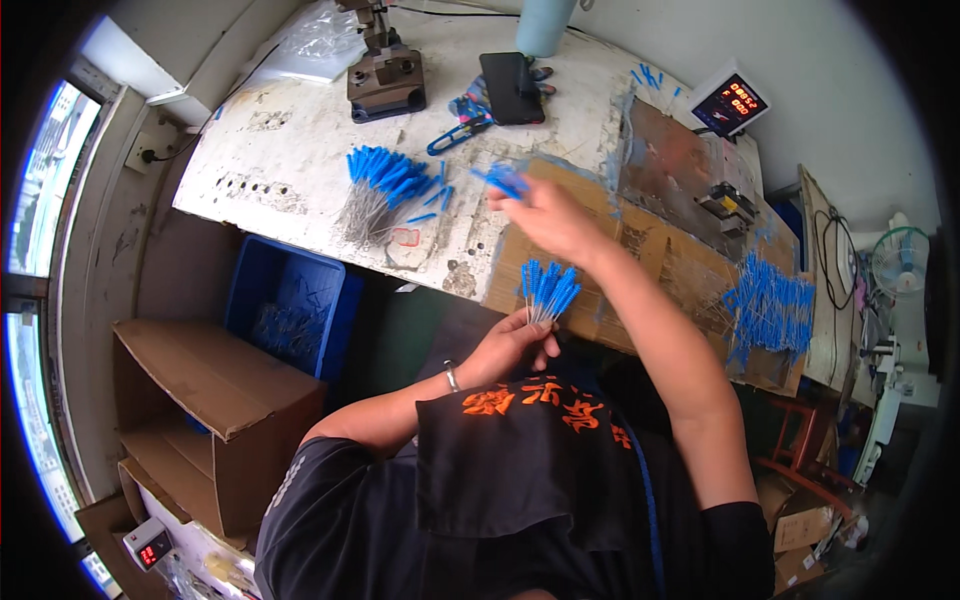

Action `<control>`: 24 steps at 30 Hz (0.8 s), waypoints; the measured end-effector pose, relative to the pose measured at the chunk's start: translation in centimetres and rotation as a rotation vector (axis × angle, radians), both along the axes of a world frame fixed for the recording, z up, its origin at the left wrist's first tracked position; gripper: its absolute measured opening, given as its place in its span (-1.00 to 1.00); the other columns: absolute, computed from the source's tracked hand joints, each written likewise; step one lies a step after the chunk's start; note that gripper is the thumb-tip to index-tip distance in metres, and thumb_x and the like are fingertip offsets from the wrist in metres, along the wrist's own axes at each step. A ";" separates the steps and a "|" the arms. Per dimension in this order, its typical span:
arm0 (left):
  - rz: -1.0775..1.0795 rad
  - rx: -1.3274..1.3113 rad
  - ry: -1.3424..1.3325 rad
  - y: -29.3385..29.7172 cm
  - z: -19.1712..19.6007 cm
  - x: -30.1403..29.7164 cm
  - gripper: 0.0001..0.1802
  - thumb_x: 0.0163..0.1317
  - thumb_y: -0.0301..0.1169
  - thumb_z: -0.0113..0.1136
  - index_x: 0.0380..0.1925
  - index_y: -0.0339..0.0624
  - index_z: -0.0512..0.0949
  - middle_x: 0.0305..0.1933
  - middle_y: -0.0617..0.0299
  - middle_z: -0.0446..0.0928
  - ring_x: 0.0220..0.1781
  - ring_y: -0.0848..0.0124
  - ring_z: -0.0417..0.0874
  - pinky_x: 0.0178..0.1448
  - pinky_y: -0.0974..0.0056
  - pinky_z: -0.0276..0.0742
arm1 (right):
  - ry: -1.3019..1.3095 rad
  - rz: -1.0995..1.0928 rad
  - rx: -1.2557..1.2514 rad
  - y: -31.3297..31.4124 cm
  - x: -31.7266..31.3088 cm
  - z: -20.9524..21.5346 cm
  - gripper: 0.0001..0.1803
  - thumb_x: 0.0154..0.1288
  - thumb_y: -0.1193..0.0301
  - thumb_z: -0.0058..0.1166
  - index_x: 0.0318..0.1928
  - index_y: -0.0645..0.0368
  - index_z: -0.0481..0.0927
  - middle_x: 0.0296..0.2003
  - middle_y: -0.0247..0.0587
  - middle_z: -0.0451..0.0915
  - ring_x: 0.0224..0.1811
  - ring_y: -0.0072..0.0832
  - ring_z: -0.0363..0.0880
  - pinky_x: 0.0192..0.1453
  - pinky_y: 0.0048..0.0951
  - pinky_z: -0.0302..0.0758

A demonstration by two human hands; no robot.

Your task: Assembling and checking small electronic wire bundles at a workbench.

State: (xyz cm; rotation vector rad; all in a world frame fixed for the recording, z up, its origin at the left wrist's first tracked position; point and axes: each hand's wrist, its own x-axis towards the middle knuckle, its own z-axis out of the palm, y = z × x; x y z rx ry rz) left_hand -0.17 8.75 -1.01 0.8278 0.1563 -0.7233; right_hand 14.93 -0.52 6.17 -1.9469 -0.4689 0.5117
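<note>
Close to my body, my left hand (515, 345) is closed round the thin stems of a bunch of small blue brushes (548, 288), their blue heads fanned upward. My right hand (545, 215) is out over the cardboard on the table, fingers pinched on some blue pieces (503, 181) smeared by motion; whether these are brushes I cannot tell. Left of it lies a heap of thin wire-stemmed pieces with blue ends (385, 185), with several loose blue pieces (437, 198) beside it. A wide pile of blue brushes (770, 305) lies at the table's right end.
A brown metal stand (385, 80), a phone (510, 88) and blue-handled scissors (458, 135) are at the back of the white table (240, 150). A red-lit display box (730, 103) stands back right. Below left are a blue bin (335, 320) and a cardboard box (215, 385).
</note>
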 end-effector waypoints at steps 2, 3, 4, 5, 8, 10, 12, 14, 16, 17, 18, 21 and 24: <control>0.026 -0.012 0.004 -0.1 0.4 0.0 -0.80 0.33 -0.31 -0.01 -0.21 -0.21 0.43 -0.43 0.21 0.51 -0.47 0.46 0.48 -0.31 0.41 0.40 | -0.057 -0.070 -0.023 -2.7 -0.2 0.6 -0.78 0.31 0.39 -0.04 -0.12 0.27 0.52 -0.26 -0.26 0.60 -0.12 -0.57 0.53 0.02 -0.48 0.44; 0.051 -0.029 0.007 -0.2 0.6 0.0 -0.81 0.33 -0.32 -0.01 -0.21 -0.22 0.44 -0.43 0.21 0.51 -0.46 0.45 0.48 -0.29 0.41 0.40 | -0.054 -0.063 -0.020 -3.9 -0.7 0.8 -0.78 0.31 0.39 -0.04 -0.12 0.27 0.52 -0.26 -0.26 0.60 -0.12 -0.57 0.53 0.02 -0.48 0.44; 0.084 -0.048 0.001 -0.4 0.8 -0.1 -0.81 0.33 -0.34 -0.03 -0.20 -0.22 0.44 -0.42 0.20 0.51 -0.46 0.45 0.48 -0.28 0.40 0.40 | -0.065 -0.146 0.073 -5.3 -1.7 1.2 -0.78 0.31 0.38 -0.02 -0.13 0.26 0.53 -0.29 -0.27 0.59 -0.14 -0.57 0.53 0.01 -0.49 0.43; 0.089 -0.047 0.001 -0.5 0.8 0.0 -0.81 0.33 -0.34 -0.03 -0.20 -0.22 0.44 -0.42 0.20 0.51 -0.46 0.45 0.48 -0.28 0.40 0.40 | -0.077 -0.223 0.170 -6.3 -2.5 1.3 -0.78 0.30 0.38 0.00 -0.14 0.25 0.53 -0.31 -0.29 0.58 -0.16 -0.57 0.53 0.00 -0.50 0.43; 0.172 -0.027 -0.064 -0.8 0.7 0.4 -0.82 0.33 -0.36 -0.02 -0.17 -0.22 0.44 -0.39 0.20 0.54 -0.44 0.45 0.51 -0.26 0.39 0.43 | -0.048 -0.378 0.098 -9.2 -5.8 0.0 -0.82 0.28 0.41 0.00 -0.19 0.24 0.54 -0.39 -0.28 0.60 -0.31 -0.59 0.53 -0.15 -0.51 0.45; 0.217 0.004 -0.029 -1.1 0.6 0.7 -0.82 0.32 -0.37 0.00 -0.16 -0.22 0.44 -0.34 0.19 0.56 -0.41 0.45 0.55 -0.23 0.38 0.47 | 0.021 -0.424 0.137 -9.2 -8.3 -1.8 -0.83 0.27 0.41 0.03 -0.21 0.24 0.54 -0.41 -0.30 0.58 -0.33 -0.61 0.51 -0.17 -0.53 0.44; 0.210 -0.049 -0.036 -1.2 0.8 1.1 -0.83 0.31 -0.38 0.03 -0.18 -0.22 0.47 -0.31 0.18 0.58 -0.40 0.44 0.58 -0.22 0.36 0.51 | 0.140 -0.461 0.228 -9.1 -10.3 -3.0 -0.84 0.25 0.40 0.08 -0.24 0.25 0.53 -0.46 -0.36 0.54 -0.35 -0.67 0.48 -0.22 -0.58 0.43; 0.188 -0.049 -0.022 -1.7 1.0 0.7 -0.83 0.30 -0.38 0.06 -0.19 -0.22 0.49 -0.31 0.18 0.58 -0.40 0.43 0.58 -0.24 0.36 0.53 | 0.268 -0.425 0.302 -8.8 -11.8 -3.5 -0.84 0.23 0.40 0.12 -0.28 0.24 0.53 -0.49 -0.43 0.50 -0.40 -0.72 0.44 -0.28 -0.62 0.42; 0.096 -0.027 -0.016 -2.1 0.3 0.6 -0.81 0.30 -0.39 0.06 -0.13 -0.20 0.48 -0.29 0.22 0.58 -0.37 0.47 0.61 -0.27 0.42 0.56 | 0.344 -0.438 0.310 -8.9 -12.7 -3.7 -0.85 0.22 0.41 0.13 -0.29 0.24 0.52 -0.51 -0.46 0.49 -0.43 -0.74 0.42 -0.31 -0.64 0.41; 0.040 0.032 0.043 -2.3 0.9 0.6 -0.77 0.30 -0.37 0.08 -0.09 -0.19 0.49 -0.26 0.23 0.60 -0.36 0.46 0.62 -0.26 0.41 0.56 | 0.342 -0.470 0.333 -8.9 -12.7 -3.7 -0.87 0.22 0.42 0.12 -0.30 0.23 0.52 -0.51 -0.47 0.50 -0.45 -0.75 0.42 -0.34 -0.64 0.40; 0.006 0.017 0.064 -2.7 0.7 0.5 -0.76 0.30 -0.36 0.08 -0.08 -0.18 0.48 -0.24 0.23 0.60 -0.35 0.47 0.62 -0.25 0.40 0.56 | 0.338 -0.499 0.357 -9.1 -13.0 -3.6 -0.88 0.23 0.43 0.11 -0.31 0.22 0.52 -0.52 -0.47 0.51 -0.47 -0.75 0.41 -0.36 -0.65 0.40; -0.065 0.027 0.116 -3.5 0.6 0.4 -0.75 0.30 -0.35 0.07 -0.06 -0.17 0.48 -0.22 0.22 0.61 -0.34 0.47 0.62 -0.23 0.39 0.56 | 0.317 -0.620 0.456 -9.8 -14.0 -3.7 -0.91 0.26 0.44 0.07 -0.32 0.21 0.54 -0.50 -0.45 0.54 -0.50 -0.76 0.40 -0.39 -0.66 0.39; -0.101 0.067 0.147 -4.1 0.7 0.0 -0.75 0.31 -0.36 0.05 -0.05 -0.17 0.48 -0.21 0.22 0.61 -0.34 0.47 0.62 -0.23 0.38 0.56 | 0.406 -0.628 0.467 -11.0 -15.2 -4.3 -0.91 0.28 0.44 0.05 -0.31 0.20 0.55 -0.47 -0.44 0.55 -0.49 -0.77 0.41 -0.37 -0.66 0.40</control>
